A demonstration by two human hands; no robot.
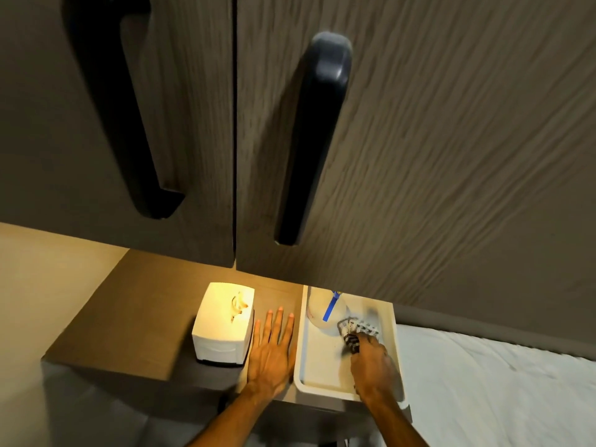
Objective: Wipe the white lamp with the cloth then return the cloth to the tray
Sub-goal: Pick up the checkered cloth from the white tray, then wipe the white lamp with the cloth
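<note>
The white lamp (222,321) is a glowing box standing on the left part of the wooden bedside table (135,317). My left hand (272,350) lies flat and open on the table between the lamp and the white tray (398,356). Inside the tray, my right hand (371,366) has its fingers closed on the dark-and-white patterned cloth (353,333). The cloth rests on the tray floor, partly hidden by my fingers.
A white rounded bottle (317,312) with a blue part sits at the tray's far end. Two cabinet doors with black handles (309,140) hang low over the table. A white bed sheet (500,398) lies to the right.
</note>
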